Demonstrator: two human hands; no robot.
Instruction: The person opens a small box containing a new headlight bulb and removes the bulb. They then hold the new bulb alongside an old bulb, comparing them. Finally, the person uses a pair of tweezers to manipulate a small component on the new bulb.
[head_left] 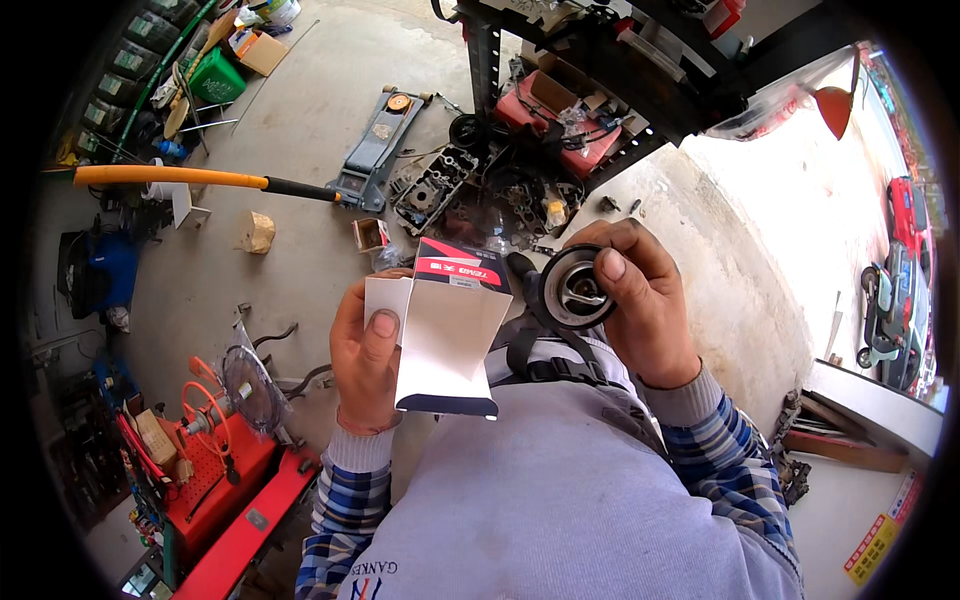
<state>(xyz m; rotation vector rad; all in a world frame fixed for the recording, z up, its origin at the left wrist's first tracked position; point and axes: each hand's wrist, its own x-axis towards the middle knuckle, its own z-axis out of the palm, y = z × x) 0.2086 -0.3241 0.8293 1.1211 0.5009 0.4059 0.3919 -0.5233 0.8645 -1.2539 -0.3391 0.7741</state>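
Note:
My left hand (364, 352) grips a small cardboard box (445, 345), with the thumb over one of its flaps. The box is open toward me, its inside white and its outside red and black; nothing shows inside it. To the right of the box, my right hand (648, 300) pinches a round metal thermostat (578, 291) with a black rubber ring around its rim. Thumb and fingers hold it by its right edge, its metal bridge facing up. The two held things are close together in front of my chest but apart.
Beyond my hands, engine parts (435, 190) lie on the concrete floor beside a grey floor jack (375, 145) with an orange handle (180, 176). A black metal frame (485, 65) rises at the back. Red equipment (225, 490) stands at the lower left.

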